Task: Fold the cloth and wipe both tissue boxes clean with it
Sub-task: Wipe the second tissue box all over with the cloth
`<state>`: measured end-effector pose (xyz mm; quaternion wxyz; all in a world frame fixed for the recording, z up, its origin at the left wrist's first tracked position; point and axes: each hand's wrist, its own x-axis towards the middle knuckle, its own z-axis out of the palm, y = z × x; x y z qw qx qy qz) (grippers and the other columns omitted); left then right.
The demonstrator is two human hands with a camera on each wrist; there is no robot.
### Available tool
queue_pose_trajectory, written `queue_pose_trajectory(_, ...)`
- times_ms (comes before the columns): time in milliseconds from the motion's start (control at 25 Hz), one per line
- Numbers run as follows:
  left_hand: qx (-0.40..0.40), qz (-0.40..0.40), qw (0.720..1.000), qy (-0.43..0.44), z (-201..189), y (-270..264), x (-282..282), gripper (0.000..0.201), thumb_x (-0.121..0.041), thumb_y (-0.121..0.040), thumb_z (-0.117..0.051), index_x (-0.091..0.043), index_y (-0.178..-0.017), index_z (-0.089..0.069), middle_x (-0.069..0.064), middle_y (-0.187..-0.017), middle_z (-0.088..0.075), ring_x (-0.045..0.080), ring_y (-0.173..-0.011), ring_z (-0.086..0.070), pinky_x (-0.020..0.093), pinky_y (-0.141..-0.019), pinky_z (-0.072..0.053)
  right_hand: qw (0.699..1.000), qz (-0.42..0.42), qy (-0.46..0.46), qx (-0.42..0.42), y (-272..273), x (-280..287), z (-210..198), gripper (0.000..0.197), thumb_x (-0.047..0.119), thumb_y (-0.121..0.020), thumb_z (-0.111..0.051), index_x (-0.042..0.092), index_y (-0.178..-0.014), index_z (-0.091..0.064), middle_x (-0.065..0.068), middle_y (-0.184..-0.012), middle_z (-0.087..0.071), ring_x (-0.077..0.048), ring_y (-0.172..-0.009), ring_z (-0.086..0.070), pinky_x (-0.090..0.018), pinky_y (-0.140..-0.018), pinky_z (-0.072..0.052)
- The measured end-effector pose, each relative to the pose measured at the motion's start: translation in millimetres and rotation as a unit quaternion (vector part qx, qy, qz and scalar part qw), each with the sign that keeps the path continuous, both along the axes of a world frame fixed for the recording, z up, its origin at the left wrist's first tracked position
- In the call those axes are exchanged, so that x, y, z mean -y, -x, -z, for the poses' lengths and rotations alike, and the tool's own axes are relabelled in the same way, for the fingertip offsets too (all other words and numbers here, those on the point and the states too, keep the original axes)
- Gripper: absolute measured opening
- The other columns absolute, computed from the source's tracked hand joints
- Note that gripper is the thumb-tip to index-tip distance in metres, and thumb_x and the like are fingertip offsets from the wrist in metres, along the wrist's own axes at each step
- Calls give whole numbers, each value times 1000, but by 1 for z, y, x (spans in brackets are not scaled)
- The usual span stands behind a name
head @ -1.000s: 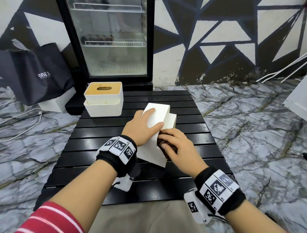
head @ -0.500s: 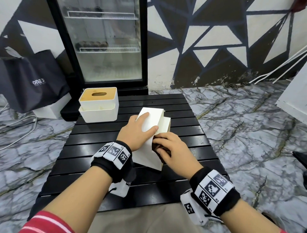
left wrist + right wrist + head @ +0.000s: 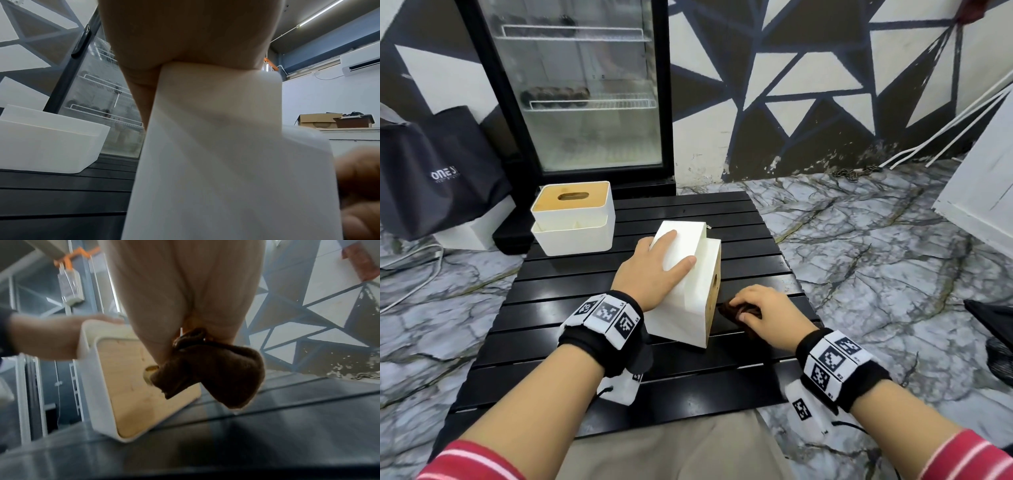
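Observation:
A white tissue box [image 3: 685, 294] lies tipped on its side mid-table, its wooden lid [image 3: 133, 386] facing right. My left hand [image 3: 654, 270] lies over its upturned side, fingers and thumb wrapped round it; that box [image 3: 226, 154] fills the left wrist view. Just right of the box, low over the table, my right hand [image 3: 756, 308] holds a bunched dark brown cloth [image 3: 736, 311], which also shows in the right wrist view [image 3: 209, 369]. A second white tissue box [image 3: 573, 219] with a wooden slotted lid stands upright at the table's far left.
The black slatted table [image 3: 619, 377] is low, on a marble floor. A glass-door fridge [image 3: 582, 85] stands right behind it, a dark bag [image 3: 441, 171] at the left. A white panel [image 3: 983, 192] leans at the right.
My right hand with the cloth has come off the box's near side and moved right and down to the table beside the wooden lid. The left hand stays on the box.

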<state>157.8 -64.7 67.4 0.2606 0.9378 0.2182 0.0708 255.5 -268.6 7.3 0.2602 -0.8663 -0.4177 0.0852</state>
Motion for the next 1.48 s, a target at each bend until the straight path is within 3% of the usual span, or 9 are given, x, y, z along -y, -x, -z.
queue_pose_trajectory(160,-1,0,1000,3,0,-1,0,64,-60,-90,-40,-36,-147,-22,2,-150,-26,31,-127,-43,35,-100,-35,995,-13,101,-9,-3,-1,12,26,13,-84,-58,18,-110,-63,-1,-116,-57,-20,-110,-51,-22,-97,-34)
queue_pose_trajectory(440,-10,-1,1000,1,-2,1,2,64,-60,-90,-40,-36,-147,-21,2,-151,-25,32,-127,-43,35,-98,-36,987,-13,156,-26,-2,3,6,29,20,-84,-62,21,-112,-61,0,-119,-54,-19,-114,-47,-26,-97,-37)
queue_pose_trajectory(680,41,7,992,119,-5,-1,-3,57,-49,-96,-39,-27,-147,-29,4,-153,-28,22,-139,-30,31,-108,-24,988,-30,-141,57,43,-21,-45,23,19,-88,-54,22,-108,-64,8,-118,-58,-10,-116,-42,-3,-96,-21)
queue_pose_trajectory(800,40,33,993,102,-6,0,-18,50,-46,-98,-35,-27,-144,-37,-1,-151,-37,17,-140,-31,31,-114,-21,980,-79,-135,127,62,-41,-42,34,32,-87,-42,24,-114,-61,3,-129,-54,-19,-125,-39,-28,-103,-33)
queue_pose_trajectory(920,8,44,998,49,1,7,-44,62,-66,-89,-28,-34,-139,-43,1,-147,-42,15,-137,-35,37,-114,-26,976,-58,-125,170,61,-41,-38,33,37,-87,-42,29,-112,-63,0,-134,-51,-29,-128,-41,-46,-94,-44)
queue_pose_trajectory(1120,3,8,999,-41,14,35,-56,46,-58,-93,-34,-32,-116,-63,-7,-149,-35,18,-133,-38,46,-107,-34,982,-5,-153,111,46,-24,-37,32,39,-87,-42,33,-109,-65,5,-135,-49,-21,-133,-33,-43,-102,-37)
queue_pose_trajectory(1240,82,61,993,-66,9,28,-48,50,-54,-93,-29,-31,-134,-47,-8,-151,-33,16,-137,-34,46,-110,-31,984,11,-158,81,44,-25,-37,29,33,-86,-47,32,-108,-65,7,-133,-51,-20,-132,-33,-44,-103,-36)
queue_pose_trajectory(1400,-5,115,986,-119,5,15,-40,66,-62,-84,-11,-41,-146,-24,-16,-157,-15,12,-145,-14,50,-118,-5,983,33,-159,88,46,-23,-39,26,33,-86,-51,37,-107,-65,7,-130,-53,-21,-130,-36,-44,-100,-39)
queue_pose_trajectory(1480,-17,104,983,-149,8,19,-41,73,-68,-79,-3,-44,-145,-22,-18,-156,-15,11,-145,-15,48,-116,1,985,47,-144,79,45,-21,-40,24,31,-88,-55,39,-109,-63,8,-131,-52,-20,-130,-35,-42,-100,-38)
